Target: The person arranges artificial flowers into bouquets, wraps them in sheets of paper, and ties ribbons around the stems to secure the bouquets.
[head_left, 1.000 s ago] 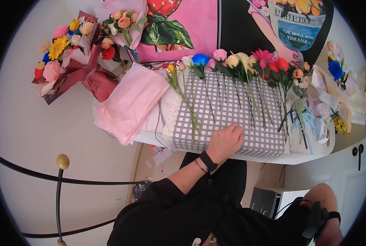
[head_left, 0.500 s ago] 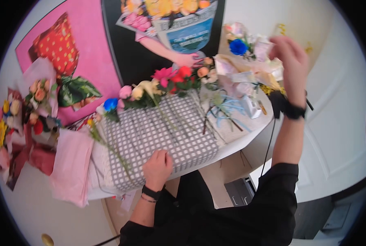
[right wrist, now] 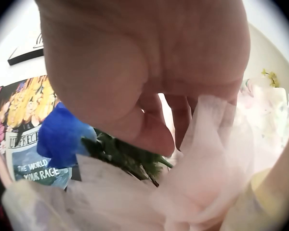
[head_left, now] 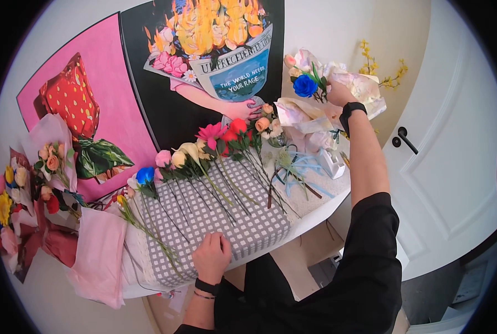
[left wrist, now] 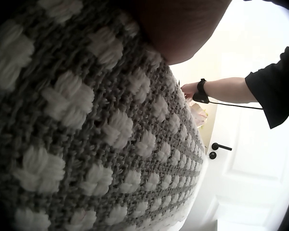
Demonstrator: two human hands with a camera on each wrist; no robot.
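We are finding the right hand lying inside the pale wrapping paper of a bouquet at the table's right end, just beside a blue rose; whether its curved fingers are grasping anything, we cannot tell. We are seeing the left hand resting at the checked cloth's near edge, loosely curled and gripping nothing, single flowers lying in a row beyond it.

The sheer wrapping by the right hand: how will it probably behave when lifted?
The sheer wrapping is probably light and floppy, as it gathers in soft folds. It may crease easily, because it looks thin and crumpled.
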